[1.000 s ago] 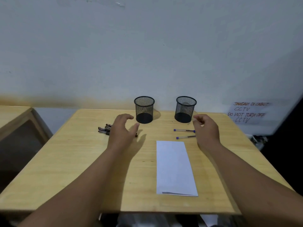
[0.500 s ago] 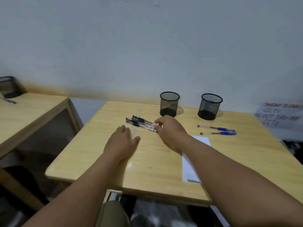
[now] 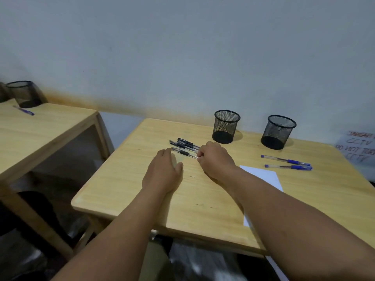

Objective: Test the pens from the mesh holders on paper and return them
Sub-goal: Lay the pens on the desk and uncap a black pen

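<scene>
Since a moment ago the right hand has closed on a black pen and the left hand has slid up beside its tip — flat, fingers straight. More black pens lie just beyond. Both holders (empty, it seems) stand past the right hand; blue pens and paper lie to its right. Testing looks barely begun — everything remains to return.

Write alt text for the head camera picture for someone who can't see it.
A person's right hand pinches the end of one black pen from a small pile on a wooden table, the left hand flat beside it; behind stand two empty mesh holders.
</scene>
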